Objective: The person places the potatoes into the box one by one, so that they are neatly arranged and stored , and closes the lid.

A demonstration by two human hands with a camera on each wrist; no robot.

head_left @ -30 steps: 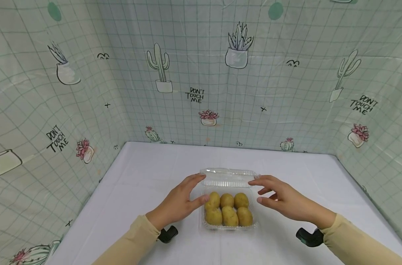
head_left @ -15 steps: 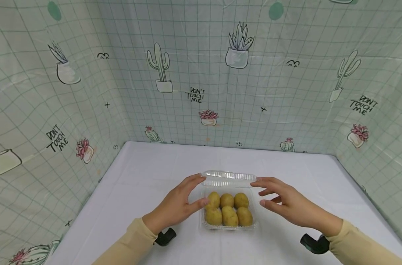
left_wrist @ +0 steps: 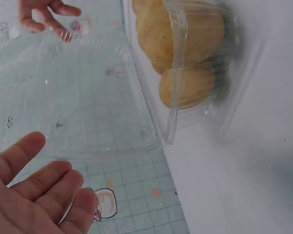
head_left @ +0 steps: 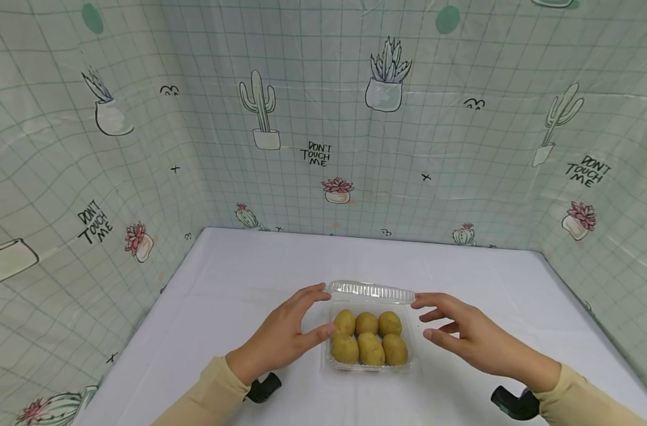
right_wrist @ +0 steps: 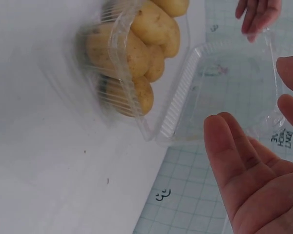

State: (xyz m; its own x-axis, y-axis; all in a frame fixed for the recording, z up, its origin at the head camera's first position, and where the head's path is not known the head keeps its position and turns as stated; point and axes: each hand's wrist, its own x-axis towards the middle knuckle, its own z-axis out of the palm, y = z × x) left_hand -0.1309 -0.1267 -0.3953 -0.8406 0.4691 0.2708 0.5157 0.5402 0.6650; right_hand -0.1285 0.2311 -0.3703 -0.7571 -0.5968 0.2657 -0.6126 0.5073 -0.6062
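Observation:
A clear plastic clamshell box (head_left: 368, 368) stands on the table with several yellow potatoes (head_left: 371, 349) in its base. Its see-through lid (left_wrist: 93, 97) is raised on the far side, hinged to the base. The left hand (head_left: 280, 337) is at the lid's left edge, fingers extended and thumb apart, over the box's left side. At the lid's right corner are the fingertips of the right hand (head_left: 472, 331), its fingers loosely bent and thumb spread below. Both hands seem to touch the lid's side edges; firm contact is hard to tell. Neither hand grips a potato.
A white cloth covers the table (head_left: 259, 266). Behind and on both sides hangs a grid-patterned curtain (head_left: 302, 106) with cactus prints. A black wrist-camera mount (head_left: 264, 387) sits under the left wrist, and another mount (head_left: 515, 402) under the right.
The lid has tilted, its top edge coming lower and nearer in the head view. The right hand has shifted right and down; the left has moved slightly down. The potatoes stay in place.

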